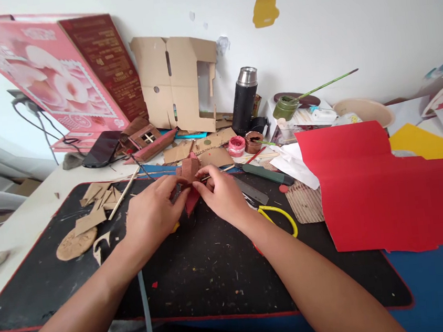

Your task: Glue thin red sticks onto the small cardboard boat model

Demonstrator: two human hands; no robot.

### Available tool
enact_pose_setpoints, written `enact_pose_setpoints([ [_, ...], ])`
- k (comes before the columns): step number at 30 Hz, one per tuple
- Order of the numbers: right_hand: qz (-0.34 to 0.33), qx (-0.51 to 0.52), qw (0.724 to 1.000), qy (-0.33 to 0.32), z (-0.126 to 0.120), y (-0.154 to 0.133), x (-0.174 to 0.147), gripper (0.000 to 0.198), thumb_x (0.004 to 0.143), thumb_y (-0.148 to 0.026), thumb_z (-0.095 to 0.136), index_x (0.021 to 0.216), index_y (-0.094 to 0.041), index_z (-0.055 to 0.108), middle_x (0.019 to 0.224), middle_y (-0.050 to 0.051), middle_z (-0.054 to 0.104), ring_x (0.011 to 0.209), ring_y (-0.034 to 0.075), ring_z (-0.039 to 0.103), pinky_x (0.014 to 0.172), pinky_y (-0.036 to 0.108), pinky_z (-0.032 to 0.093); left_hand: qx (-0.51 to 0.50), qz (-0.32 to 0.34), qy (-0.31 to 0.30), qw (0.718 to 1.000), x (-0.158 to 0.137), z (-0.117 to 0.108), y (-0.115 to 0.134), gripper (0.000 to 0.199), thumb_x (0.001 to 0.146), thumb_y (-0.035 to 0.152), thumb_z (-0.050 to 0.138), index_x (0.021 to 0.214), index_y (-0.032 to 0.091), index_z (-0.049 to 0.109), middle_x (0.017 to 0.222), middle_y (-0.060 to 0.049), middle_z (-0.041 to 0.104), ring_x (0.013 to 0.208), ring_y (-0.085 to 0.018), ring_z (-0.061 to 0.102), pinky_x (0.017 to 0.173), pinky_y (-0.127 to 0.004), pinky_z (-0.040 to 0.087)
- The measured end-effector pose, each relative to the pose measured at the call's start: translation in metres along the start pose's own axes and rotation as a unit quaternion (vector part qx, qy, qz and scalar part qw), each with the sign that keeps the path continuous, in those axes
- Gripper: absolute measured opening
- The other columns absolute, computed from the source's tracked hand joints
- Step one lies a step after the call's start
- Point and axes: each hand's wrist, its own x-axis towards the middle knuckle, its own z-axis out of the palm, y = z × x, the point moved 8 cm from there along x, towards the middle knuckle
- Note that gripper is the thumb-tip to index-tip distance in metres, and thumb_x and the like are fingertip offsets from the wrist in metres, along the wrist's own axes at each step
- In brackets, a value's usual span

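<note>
Over the black mat (201, 279), both hands meet at a small red-and-brown cardboard model boat (188, 169). My left hand (156, 204) grips its near left side between thumb and fingers. My right hand (218, 192) pinches it from the right, fingertips close to the left thumb. The fingers hide much of the boat's middle. A thin pale stick (227, 168) shows beside the right fingers; I cannot tell whether they hold it. Another brown model boat (149, 139) with a white-framed window stands farther back on the left.
Cardboard scraps (98, 200) and a carved disc (77, 243) lie left. Right are a green utility knife (264, 173), yellow-handled scissors (290, 217), a steel ruler (251, 190) and a red sheet (390, 190). Paint pots (237, 146) and a black flask (244, 103) stand behind.
</note>
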Motion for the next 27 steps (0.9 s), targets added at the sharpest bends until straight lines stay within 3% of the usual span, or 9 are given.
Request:
enact_pose_setpoints([
  [5,-0.002,0.016,1.000,-0.001,0.001,-0.001,0.000,0.017,0.101,-0.034,0.067,0.115,-0.026,0.066,0.075,-0.003,0.071,0.065,0.020,0.066,0.063,0.031,0.041,0.006,0.044,0.002,0.999,0.006,0.003,0.008,0.016,0.100,0.032,0.061,0.107,0.022,0.072,0.106,-0.007,0.078,0.100,-0.029,0.076,0.071,-0.034,0.051],
  [27,0.002,0.014,1.000,-0.005,0.001,0.002,0.000,0.017,0.101,-0.035,0.066,0.117,-0.027,0.065,0.070,-0.005,0.067,0.064,0.021,0.065,0.066,0.031,0.044,-0.007,-0.007,-0.040,0.999,0.013,0.012,0.003,0.014,0.097,0.035,0.059,0.101,0.023,0.064,0.101,-0.009,0.079,0.097,-0.032,0.077,0.072,-0.036,0.052],
])
